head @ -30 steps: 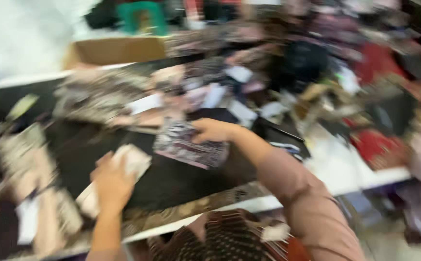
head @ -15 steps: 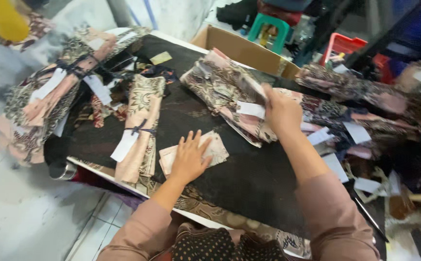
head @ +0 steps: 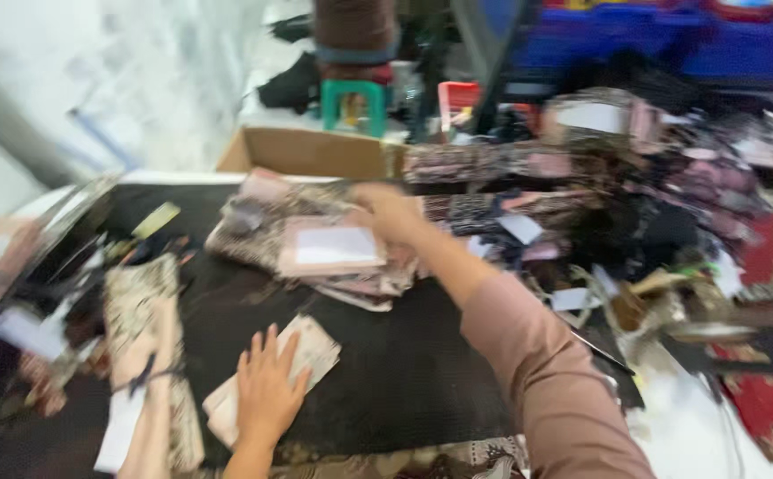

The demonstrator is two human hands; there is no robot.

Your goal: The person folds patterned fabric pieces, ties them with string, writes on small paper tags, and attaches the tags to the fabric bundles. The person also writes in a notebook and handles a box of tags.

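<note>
- Open brown cardboard box [head: 311, 153], upper centre of the frame, at the far edge of the black table.
- White rectangular label [head: 336, 246] on a pinkish folded fabric pack, centre of the frame.
- White paper tag [head: 121, 428] tied to a folded fabric bundle, lower left.
- White label [head: 592, 117] on a blurred bundle, upper right.
- Small yellow-green tag [head: 156, 219], left of centre.

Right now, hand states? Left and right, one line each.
Left hand: open, flat on a small folded patterned cloth on the black table.
Right hand: on the stack of folded patterned fabric; motion blur hides whether it grips.
</note>
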